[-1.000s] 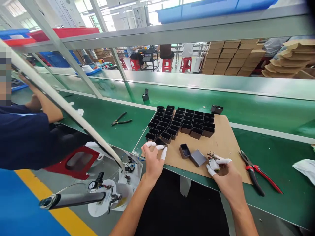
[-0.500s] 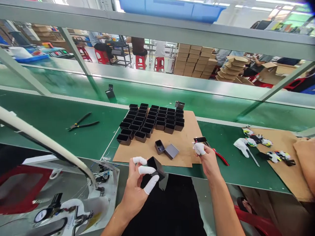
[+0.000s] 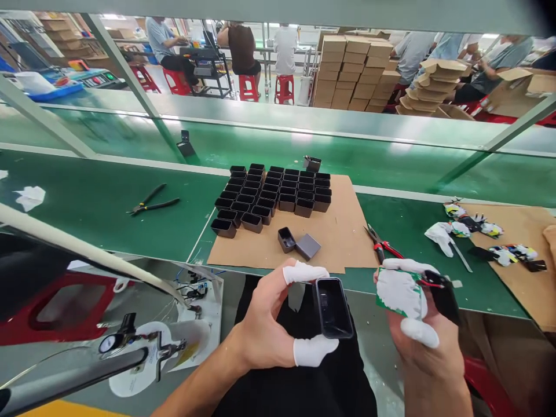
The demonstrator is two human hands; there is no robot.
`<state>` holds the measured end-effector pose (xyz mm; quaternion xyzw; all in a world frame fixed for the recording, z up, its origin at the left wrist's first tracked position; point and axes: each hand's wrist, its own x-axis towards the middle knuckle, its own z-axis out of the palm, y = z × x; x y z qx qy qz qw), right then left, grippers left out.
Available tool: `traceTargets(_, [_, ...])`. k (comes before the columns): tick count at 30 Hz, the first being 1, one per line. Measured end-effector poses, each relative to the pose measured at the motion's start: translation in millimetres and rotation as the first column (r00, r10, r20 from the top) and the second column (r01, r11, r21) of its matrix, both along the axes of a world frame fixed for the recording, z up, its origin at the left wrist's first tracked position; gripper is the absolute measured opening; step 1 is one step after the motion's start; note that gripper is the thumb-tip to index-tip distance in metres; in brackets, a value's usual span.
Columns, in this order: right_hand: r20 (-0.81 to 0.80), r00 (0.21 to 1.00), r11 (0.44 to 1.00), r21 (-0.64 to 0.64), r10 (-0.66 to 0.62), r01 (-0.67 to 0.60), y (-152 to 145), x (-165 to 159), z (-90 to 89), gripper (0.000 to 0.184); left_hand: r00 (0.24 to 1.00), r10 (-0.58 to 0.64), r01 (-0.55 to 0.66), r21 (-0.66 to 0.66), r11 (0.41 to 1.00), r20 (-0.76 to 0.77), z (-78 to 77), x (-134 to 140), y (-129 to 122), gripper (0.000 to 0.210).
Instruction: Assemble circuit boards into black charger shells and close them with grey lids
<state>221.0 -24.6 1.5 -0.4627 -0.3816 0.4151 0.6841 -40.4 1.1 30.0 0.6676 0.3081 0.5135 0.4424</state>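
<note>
Between the white-covered thumb and fingers of my left hand (image 3: 269,324) is a black plastic case (image 3: 333,310), its open side facing me. My right hand (image 3: 430,341) grips a green circuit board (image 3: 397,294) coated in white paste, with red and black wires and a black piece (image 3: 447,301) beside it. The board and the case are apart. On the cardboard (image 3: 264,252) beyond my hands lie one open black case (image 3: 286,239) and another case, closed side up (image 3: 308,247). Rows of open black cases (image 3: 271,194) stand behind them.
Red-handled pliers (image 3: 382,243) lie right of the cardboard, and black-handled cutters (image 3: 152,201) lie to the left. More paste-coated boards (image 3: 512,255) rest at the right. A pale hose (image 3: 99,249) crosses at the left. Co-workers (image 3: 241,49) sit beyond the bench.
My right hand has come back from the cardboard's right edge to close in front, showing the coated board. My left hand has moved right and turned the case's opening towards me.
</note>
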Motion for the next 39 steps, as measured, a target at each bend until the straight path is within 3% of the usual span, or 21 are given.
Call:
traceTargets(6, [0.033, 0.999, 0.989, 0.144, 0.024, -0.028, -13, 1, 20.7, 0.077, 0.989, -0.077, 0.067, 0.081, 0.994, 0.128, 3.6, 10, 5, 0.073])
traceTargets(11, [0.055, 0.996, 0.983, 0.167, 0.073, -0.081, -10, 0, 17.1, 0.073, 0.989, -0.088, 0.087, 0.016, 0.996, 0.122, 0.7, 7, 2, 0.076])
traceTargets(14, [0.04, 0.997, 0.983, 0.172, 0.064, -0.07, -6, -5, 12.9, 0.073, 0.969, -0.065, 0.088, -0.088, 0.992, 0.239, -4.1, 11, -3, 0.069])
traceTargets(16, [0.013, 0.999, 0.982, 0.18, 0.046, -0.048, -4, -11, 11.2, 0.074, 0.949, 0.044, 0.009, -0.165, 0.986, 0.312, -7.6, 17, -6, 0.063])
traceTargets(18, [0.008, 0.999, 0.983, 0.175, 0.049, -0.05, -3, -17, 10.2, 0.076, 0.94, 0.198, -0.147, -0.193, 0.97, 0.279, -10.3, 25, -10, 0.059])
traceTargets(20, [0.017, 0.998, 0.985, 0.158, 0.065, -0.067, -3, -21, 9.7, 0.078, 0.929, 0.325, -0.299, -0.159, 0.941, 0.179, -11.9, 33, -15, 0.048])
traceTargets(23, [0.033, 0.997, 0.985, 0.155, 0.075, -0.079, -7, -25, 10.3, 0.076, 0.902, 0.422, -0.414, -0.091, 0.906, 0.09, -12.1, 41, -22, 0.031])
traceTargets(27, [0.07, 0.995, 0.985, 0.157, 0.064, -0.075, -11, -32, 14.1, 0.073, 0.884, 0.459, -0.457, -0.048, 0.888, 0.083, -9.7, 47, -28, 0.037])
traceTargets(32, [0.036, 0.997, 0.989, 0.133, 0.066, -0.07, -11, -41, 26.4, 0.079, 0.902, 0.43, -0.426, -0.064, 0.902, 0.048, -6.8, 49, -31, 0.044])
traceTargets(39, [0.231, 0.951, 0.968, 0.099, 0.204, -0.231, -12, -36, 48.5, 0.07, 0.896, 0.411, -0.396, -0.112, 0.911, 0.17, -21.5, 57, -32, 0.044])
